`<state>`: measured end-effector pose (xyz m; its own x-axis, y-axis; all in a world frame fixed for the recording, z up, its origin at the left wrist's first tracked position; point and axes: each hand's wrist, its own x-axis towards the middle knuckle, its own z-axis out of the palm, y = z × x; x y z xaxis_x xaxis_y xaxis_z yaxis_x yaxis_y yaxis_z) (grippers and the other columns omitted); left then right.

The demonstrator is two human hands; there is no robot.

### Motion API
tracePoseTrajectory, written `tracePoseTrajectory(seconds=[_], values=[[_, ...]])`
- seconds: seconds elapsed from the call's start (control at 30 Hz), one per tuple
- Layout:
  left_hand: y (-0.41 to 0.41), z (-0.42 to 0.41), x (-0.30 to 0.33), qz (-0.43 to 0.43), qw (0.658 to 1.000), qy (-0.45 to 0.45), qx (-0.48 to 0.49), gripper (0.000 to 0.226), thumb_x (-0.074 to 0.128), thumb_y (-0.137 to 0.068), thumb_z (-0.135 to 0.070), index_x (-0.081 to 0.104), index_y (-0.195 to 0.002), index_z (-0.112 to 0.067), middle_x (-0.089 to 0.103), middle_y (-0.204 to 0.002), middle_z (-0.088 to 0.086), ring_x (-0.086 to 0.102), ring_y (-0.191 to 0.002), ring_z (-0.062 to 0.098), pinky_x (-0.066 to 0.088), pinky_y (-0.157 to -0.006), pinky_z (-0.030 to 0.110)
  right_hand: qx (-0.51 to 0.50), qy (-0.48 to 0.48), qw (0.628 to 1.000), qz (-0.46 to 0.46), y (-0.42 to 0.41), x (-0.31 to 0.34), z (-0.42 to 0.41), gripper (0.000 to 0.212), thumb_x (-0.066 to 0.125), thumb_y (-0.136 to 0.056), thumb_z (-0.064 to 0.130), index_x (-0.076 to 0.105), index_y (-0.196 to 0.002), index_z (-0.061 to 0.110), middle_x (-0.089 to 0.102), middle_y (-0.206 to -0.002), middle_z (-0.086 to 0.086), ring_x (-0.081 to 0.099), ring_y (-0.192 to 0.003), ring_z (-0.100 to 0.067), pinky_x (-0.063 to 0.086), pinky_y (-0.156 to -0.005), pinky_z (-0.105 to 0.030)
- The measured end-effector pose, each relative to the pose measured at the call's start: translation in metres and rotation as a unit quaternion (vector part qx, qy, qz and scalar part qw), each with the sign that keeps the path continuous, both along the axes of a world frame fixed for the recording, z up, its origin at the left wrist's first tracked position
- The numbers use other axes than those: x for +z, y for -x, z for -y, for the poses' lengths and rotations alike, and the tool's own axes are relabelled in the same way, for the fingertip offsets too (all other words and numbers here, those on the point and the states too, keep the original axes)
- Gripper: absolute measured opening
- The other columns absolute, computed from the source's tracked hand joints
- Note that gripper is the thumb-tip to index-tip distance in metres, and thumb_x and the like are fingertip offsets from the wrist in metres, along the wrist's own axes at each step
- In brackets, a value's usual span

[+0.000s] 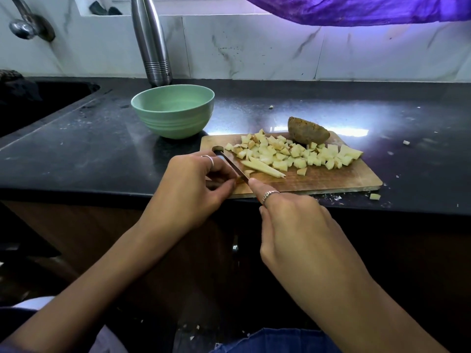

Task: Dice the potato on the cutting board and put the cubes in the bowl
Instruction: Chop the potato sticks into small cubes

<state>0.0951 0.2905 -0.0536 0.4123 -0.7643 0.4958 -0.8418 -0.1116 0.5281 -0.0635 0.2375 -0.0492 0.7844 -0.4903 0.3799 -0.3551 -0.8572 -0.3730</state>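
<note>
Here, the right hand [288, 220] grips the knife [233, 166]; the left hand [196, 184] pinches a potato piece beside its blade. Potato strips [262, 168] lie just beyond both hands, angled rightward.

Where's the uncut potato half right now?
In the head view, the unpeeled potato half sits at the cutting board's far edge, right of the green bowl, just behind the diced cubes.
</note>
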Motion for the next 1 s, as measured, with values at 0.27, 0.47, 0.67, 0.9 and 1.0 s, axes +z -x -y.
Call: tracePoseTrajectory(seconds=[0.27,0.47,0.67,0.9,1.0], values=[[0.0,0.0,0.0,0.006,1.0,0.006,0.002,0.009,0.075,-0.075,-0.006,0.075,-0.079,-0.014,0.06,-0.075,-0.017,0.061,-0.079,0.0,0.042,-0.063,0.002,-0.003,0.0,1.0,-0.025,-0.008,-0.002,0.008,0.057,0.046,-0.093,0.018,0.027,-0.145,0.033,0.059,-0.11,0.002,0.058,-0.098,-0.022,0.04,-0.068,-0.03],[-0.003,0.001,-0.002,0.017,0.999,-0.005,0.028,0.011,0.078,-0.074,-0.022,0.074,-0.079,-0.013,0.06,-0.072,-0.007,0.056,-0.06,0.01,0.046,-0.06,0.013,-0.038,-0.031,0.999,0.013,0.0,-0.003,0.022,0.052,0.046,-0.094,0.019,0.034,-0.142,0.035,0.059,-0.092,0.001,0.059,-0.086,-0.021,0.052,-0.073,-0.033],[-0.006,-0.004,-0.001,0.023,1.0,-0.012,0.012,0.012,0.076,-0.077,-0.019,0.075,-0.087,-0.013,0.064,-0.08,-0.003,0.06,-0.065,0.006,0.048,-0.068,0.012,0.001,-0.049,0.998,0.032,0.004,0.001,0.012,0.032,0.046,-0.095,0.021,0.043,-0.125,0.033,0.054,-0.077,0.006,0.057,-0.065,-0.015,0.052,-0.06,-0.039],[-0.004,-0.002,-0.002,0.012,1.0,-0.001,0.024,0.004,0.077,-0.076,-0.013,0.073,-0.077,-0.013,0.06,-0.072,-0.01,0.057,-0.073,0.008,0.044,-0.062,0.008,0.009,-0.03,0.999,0.019,0.005,0.003,0.002,0.043,0.048,-0.092,0.015,0.044,-0.131,0.03,0.062,-0.089,0.002,0.062,-0.079,-0.022,0.053,-0.068,-0.04],[-0.004,-0.001,-0.002,0.007,0.999,-0.005,0.032,0.004,0.077,-0.075,-0.012,0.073,-0.077,-0.013,0.058,-0.068,-0.012,0.055,-0.069,0.006,0.042,-0.059,0.007,0.007,-0.015,1.0,0.002,0.007,0.005,-0.003,0.044,0.047,-0.092,0.017,0.04,-0.133,0.033,0.059,-0.091,0.004,0.06,-0.081,-0.019,0.052,-0.068,-0.036]])
